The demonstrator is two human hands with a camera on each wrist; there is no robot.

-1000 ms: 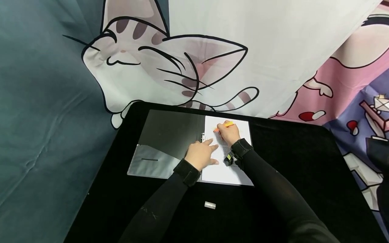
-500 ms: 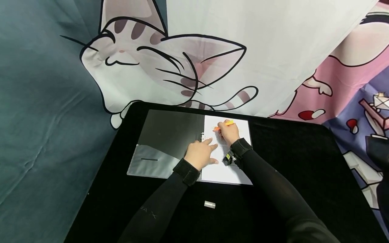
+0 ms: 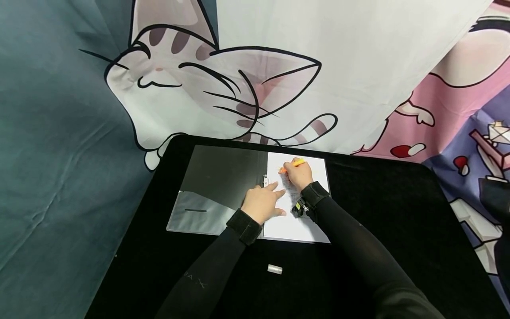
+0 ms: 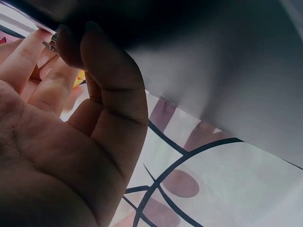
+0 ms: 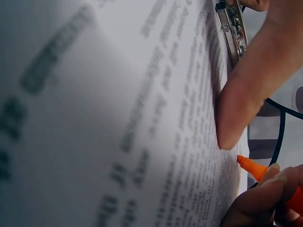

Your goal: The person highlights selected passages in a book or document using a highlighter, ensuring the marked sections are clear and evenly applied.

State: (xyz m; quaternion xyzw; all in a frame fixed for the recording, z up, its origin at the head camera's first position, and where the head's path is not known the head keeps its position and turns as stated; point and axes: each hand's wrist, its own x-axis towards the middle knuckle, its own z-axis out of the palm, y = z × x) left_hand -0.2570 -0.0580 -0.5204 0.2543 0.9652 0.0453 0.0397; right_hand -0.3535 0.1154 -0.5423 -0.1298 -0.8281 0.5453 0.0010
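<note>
The right hand point(image 3: 300, 175) is still pinching an orange marker point(image 3: 299, 162), barely shifting; the left hand point(image 3: 258, 204), fingers apart, is resting across the page point(image 3: 292, 228), its blurred print showing "If"

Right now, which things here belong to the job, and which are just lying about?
Seemingly in use:
orange marker in the right hand
printed paper touched by the left hand
open folder

Apparently idle:
small pale cylinder on the table
cat-print backdrop
</note>
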